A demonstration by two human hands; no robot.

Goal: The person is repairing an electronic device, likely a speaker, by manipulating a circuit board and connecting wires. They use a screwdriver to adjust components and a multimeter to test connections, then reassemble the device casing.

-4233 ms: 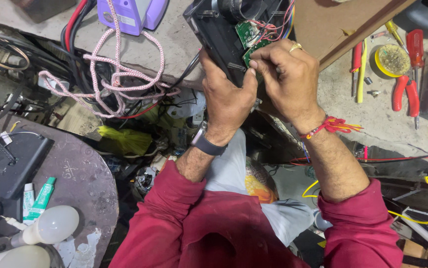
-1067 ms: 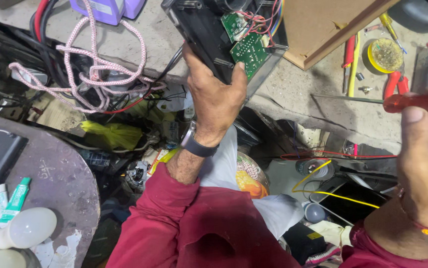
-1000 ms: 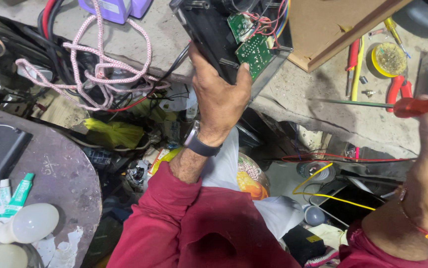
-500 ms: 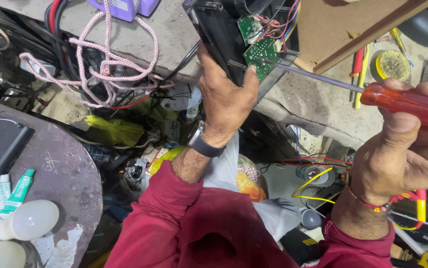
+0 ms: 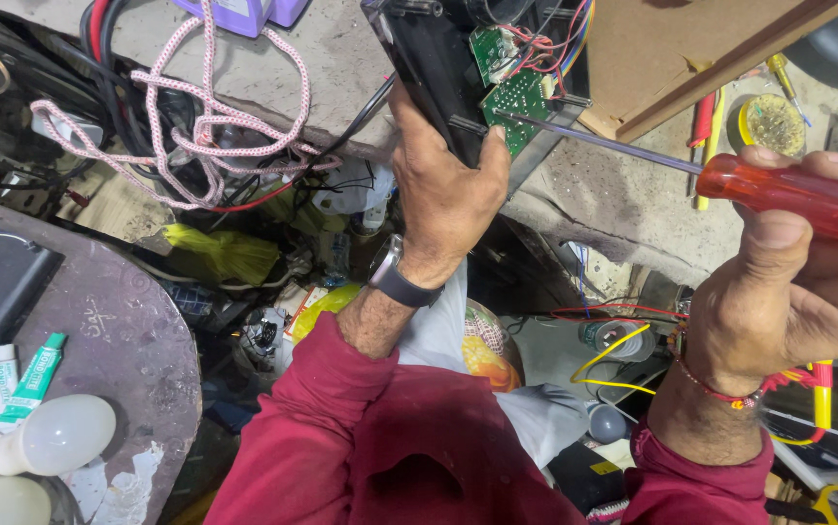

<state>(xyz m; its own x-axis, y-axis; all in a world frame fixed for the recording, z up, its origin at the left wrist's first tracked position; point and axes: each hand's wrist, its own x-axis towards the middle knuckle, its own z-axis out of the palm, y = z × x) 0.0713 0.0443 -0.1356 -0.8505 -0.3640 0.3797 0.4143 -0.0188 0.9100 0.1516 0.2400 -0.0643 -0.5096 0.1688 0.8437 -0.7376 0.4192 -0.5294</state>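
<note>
1. Two hands busy: my left hand [image 5: 443, 199] is wrapped tight around the black housing [image 5: 429, 68], holding it up over the concrete tabletop [image 5: 613, 209], its open side toward me.
2. My right hand [image 5: 788, 301] is closed round the red screwdriver [image 5: 798, 199], its thin shaft reaching leftward.
3. Tip sits right at the green circuit board [image 5: 516, 97] inside the housing, beside the red wires [image 5: 545, 44].
4. Looks like I'm at the seating step: tip meeting a fastener on the board, though I can't make out the screw head.
5. Next calls for steady aim, a firm left grip, and keeping clear of those wires.
</note>
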